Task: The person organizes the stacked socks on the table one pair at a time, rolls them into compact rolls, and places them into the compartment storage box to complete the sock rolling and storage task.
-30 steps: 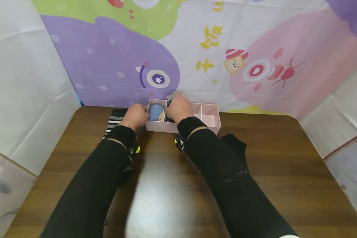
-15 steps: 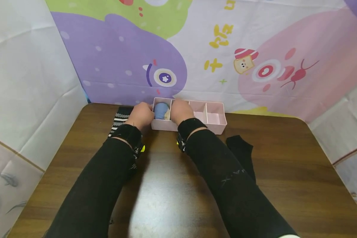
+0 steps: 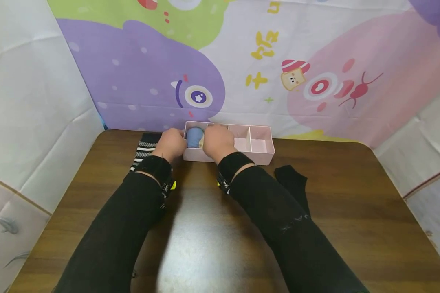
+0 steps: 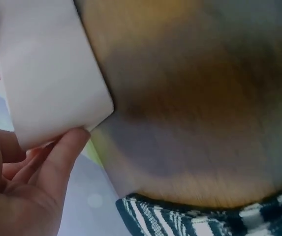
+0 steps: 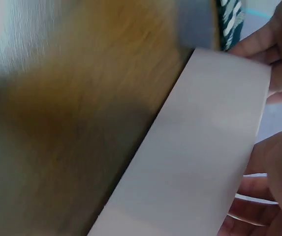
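Observation:
A pink divided box (image 3: pixel 229 157) stands at the back of the table, against the printed cloth. In its leftmost compartment lies a rolled-up blue sock (image 3: pixel 194 136) with a cream patch. My left hand (image 3: pixel 170 143) grips the box's left end wall, its fingertips on the outer face in the left wrist view. Over the second compartment is my right hand (image 3: pixel 218 141), its fingers bent down past the front rim. What those fingers touch inside is hidden. The two compartments on the right show bare pink floors.
A black-and-white striped knit piece (image 3: pixel 144 149), perhaps a sock, lies left of the box, partly behind my left hand. A black sock (image 3: pixel 292 183) lies to the right, partly under my right forearm. The patterned backdrop (image 3: pixel 150 81) rises directly behind the box.
My right hand has sunk lower into the second compartment. The dark patterned cloth seen there a second ago is now hidden beneath it. My left hand stays at the box's end.

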`<state>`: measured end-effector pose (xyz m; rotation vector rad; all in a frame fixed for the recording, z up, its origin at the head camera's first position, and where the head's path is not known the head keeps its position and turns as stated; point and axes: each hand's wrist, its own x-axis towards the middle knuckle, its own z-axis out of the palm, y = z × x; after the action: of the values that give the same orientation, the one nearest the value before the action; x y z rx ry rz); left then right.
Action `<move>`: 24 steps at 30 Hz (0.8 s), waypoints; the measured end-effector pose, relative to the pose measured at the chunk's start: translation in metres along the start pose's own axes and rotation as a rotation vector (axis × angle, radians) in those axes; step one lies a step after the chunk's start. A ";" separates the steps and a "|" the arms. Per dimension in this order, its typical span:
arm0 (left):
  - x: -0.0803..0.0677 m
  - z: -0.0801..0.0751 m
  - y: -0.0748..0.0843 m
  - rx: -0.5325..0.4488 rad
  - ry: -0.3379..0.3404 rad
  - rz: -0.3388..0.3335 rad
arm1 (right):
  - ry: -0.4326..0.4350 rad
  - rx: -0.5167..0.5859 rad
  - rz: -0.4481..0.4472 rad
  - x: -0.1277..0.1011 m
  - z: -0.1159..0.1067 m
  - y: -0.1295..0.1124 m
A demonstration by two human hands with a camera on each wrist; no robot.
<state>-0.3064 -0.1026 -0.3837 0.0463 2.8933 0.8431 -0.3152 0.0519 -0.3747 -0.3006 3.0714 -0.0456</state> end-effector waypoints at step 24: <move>-0.040 -0.058 -0.102 0.412 -0.215 0.261 | -0.138 -0.214 -0.819 -0.151 0.044 -0.077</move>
<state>-0.2741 -0.2225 -0.3853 0.5280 2.8344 0.2362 -0.1501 0.0049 -0.4083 -1.4618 2.5959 0.2559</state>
